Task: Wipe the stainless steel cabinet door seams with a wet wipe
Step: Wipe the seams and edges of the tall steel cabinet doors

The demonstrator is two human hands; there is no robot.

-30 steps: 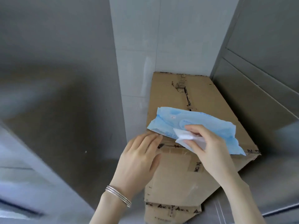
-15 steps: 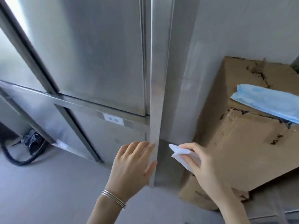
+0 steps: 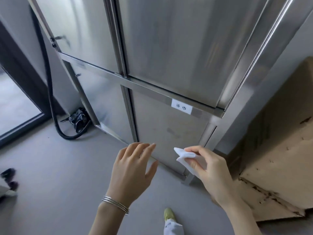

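Cardboard box (image 3: 274,158) stood just beside right side of cabinet (image 3: 177,48). Black hose (image 3: 50,102) lain on floor (image 3: 50,184) at left side. Wet wipe (image 3: 185,157) folded, pinched by right hand (image 3: 213,172) fingers before lower door, corner pointed up-left. Left hand (image 3: 133,170) released, fingers spread. Steel brushed, floor grey.

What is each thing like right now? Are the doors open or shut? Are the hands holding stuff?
wet wipe: folded, pinched in the right hand.
left hand: open, empty.
cabinet doors: shut.
label: stuck flat on the crossbar.
black hose: hanging, curled onto the floor.
cardboard box: scuffed, standing on the floor.
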